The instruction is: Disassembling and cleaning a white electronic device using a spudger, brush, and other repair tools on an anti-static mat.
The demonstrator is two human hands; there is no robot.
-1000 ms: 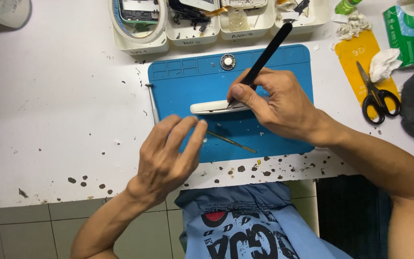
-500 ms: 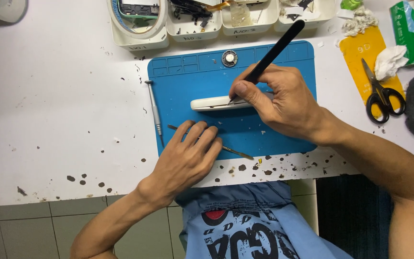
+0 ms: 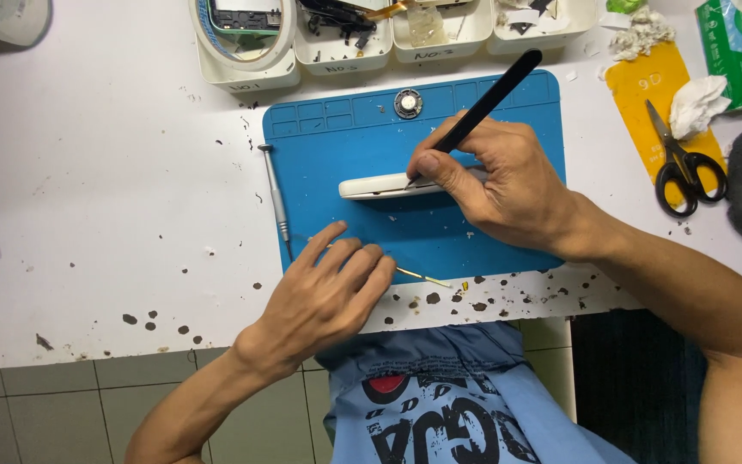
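One blue mat (image 3: 345, 137), one white phone (image 3: 380, 186), one black pen tool (image 3: 491, 96), one screwdriver (image 3: 276, 193), one thin pick (image 3: 422, 277), four white trays (image 3: 341, 58) far, one pair of scissors (image 3: 680, 167) right, two hands (image 3: 328, 296)

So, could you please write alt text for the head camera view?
A right hand presses a black tool against a white device on a blue mat; the left hand lies flat over thin tweezers. Scissors lie to the right.
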